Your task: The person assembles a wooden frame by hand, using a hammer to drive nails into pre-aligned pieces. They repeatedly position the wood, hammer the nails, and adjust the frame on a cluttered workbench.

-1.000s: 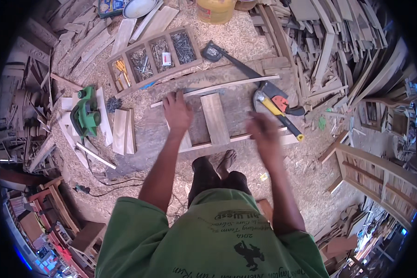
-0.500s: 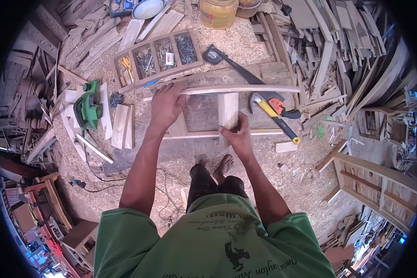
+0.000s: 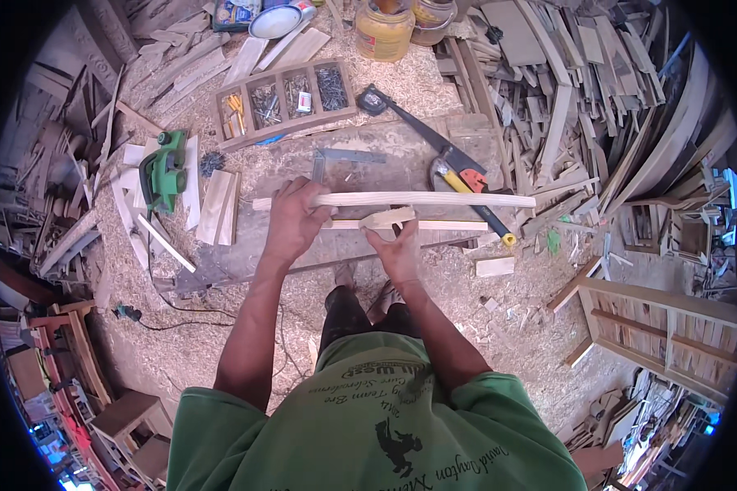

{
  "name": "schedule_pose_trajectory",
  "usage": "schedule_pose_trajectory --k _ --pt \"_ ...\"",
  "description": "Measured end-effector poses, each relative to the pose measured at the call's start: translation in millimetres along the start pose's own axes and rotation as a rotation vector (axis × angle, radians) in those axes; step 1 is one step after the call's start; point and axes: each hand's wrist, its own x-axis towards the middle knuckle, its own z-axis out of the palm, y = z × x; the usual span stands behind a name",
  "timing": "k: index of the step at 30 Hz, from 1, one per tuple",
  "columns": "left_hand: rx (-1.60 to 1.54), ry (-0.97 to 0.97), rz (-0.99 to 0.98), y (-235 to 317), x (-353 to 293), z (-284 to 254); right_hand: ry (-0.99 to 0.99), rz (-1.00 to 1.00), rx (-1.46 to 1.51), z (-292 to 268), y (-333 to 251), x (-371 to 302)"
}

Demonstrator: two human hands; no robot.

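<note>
The long wooden strip (image 3: 442, 199) has shifted nearer over the workbench (image 3: 405, 176), clamped in the fingers of the left hand (image 3: 293, 217), while the right hand (image 3: 399, 255) pinches a short board (image 3: 382, 218) beside it, brought up but whether fastened unclear.

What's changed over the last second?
The long strip moved toward the person, left hand at its left end, uncovering more of the metal square. The right hand, off the short board a second ago, took hold of it and tilted it. The green planer, hammer and compartment box stayed put.
</note>
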Motion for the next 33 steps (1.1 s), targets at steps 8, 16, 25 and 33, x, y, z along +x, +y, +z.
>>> schedule_pose_trajectory --k 8,16,25,33 --pt "0.027 0.029 0.019 3 -17 2 0.095 -0.174 -0.166 28 -5 -9" --pt "0.143 -0.228 0.02 17 0 -3 0.124 -0.16 -0.155 30 -23 -4" --pt "0.152 -0.371 0.084 38 21 7 0.117 -0.12 -0.178 32 -23 0" --pt "0.094 -0.191 0.153 36 6 28 0.013 -0.131 -0.271 29 -6 6"
